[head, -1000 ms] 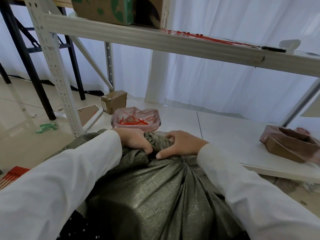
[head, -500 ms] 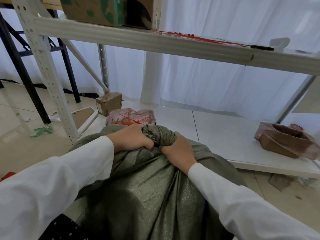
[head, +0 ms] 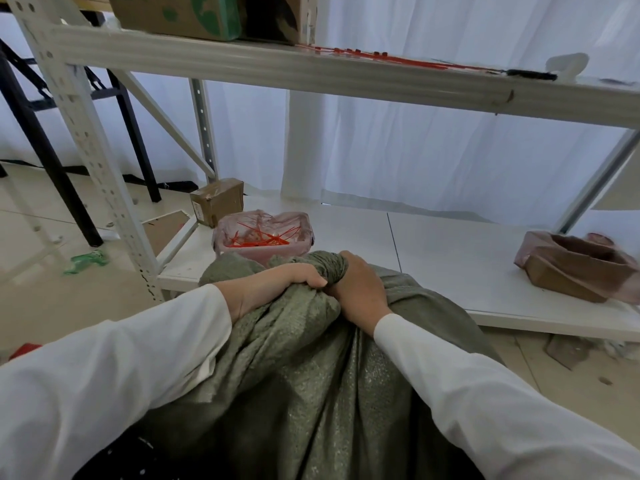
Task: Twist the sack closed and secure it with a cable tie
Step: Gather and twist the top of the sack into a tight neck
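Green woven sack (head: 311,393) stands before the low shelf board (head: 450,258), its neck bunched between two hands. The left hand (head: 277,285) curls its fingers over gathered cloth; the right hand (head: 356,289) wraps the twisted neck. One pink tub (head: 225,244) holds red cable ties (head: 256,239), too tangled to count. One taped carton (head: 218,200) carries an unreadable label.

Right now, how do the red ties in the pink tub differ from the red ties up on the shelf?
The ties in the pink tub lie jumbled and crossing; the ties on the upper shelf lie stretched out in a flat row. The tub sits just beyond the sack neck; the shelf ones lie higher and farther back. Both lots are red and untouched.
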Tool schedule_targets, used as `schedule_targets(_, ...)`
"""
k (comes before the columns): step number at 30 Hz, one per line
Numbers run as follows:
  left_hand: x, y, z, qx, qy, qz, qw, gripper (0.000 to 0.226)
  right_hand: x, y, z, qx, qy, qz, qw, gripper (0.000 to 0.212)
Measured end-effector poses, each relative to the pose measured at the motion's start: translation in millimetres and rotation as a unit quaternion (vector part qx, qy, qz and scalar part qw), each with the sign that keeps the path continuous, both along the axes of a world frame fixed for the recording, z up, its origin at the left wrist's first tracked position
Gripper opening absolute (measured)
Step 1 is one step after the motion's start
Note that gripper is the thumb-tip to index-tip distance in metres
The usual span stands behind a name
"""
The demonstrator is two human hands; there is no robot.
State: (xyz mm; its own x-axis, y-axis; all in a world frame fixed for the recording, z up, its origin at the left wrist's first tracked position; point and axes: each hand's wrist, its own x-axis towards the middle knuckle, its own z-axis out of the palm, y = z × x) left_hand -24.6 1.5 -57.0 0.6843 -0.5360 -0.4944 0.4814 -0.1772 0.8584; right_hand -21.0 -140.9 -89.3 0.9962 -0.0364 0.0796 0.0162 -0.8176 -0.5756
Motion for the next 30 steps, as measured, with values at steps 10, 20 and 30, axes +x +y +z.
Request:
schedule_targets(10, 10, -3, -1, -0.008, -0.036, 0.080, 0.996, 0.023, 7, -17, 26, 0.133, 0.064, 0.037, 0.988, 0.045)
schedule_targets(20, 11, -20, 13, 0.003, -0.009, 0.126, 0.992, 0.032, -37, 4, 8, 0.352, 0.126, 0.056, 0.926, 0.098)
schedule_targets(30, 11, -38, 23, 0.082, -0.039, 0.164, 0.982, 0.021, -32, -2, 14, 0.370, 0.171, 0.097, 0.908, 0.028)
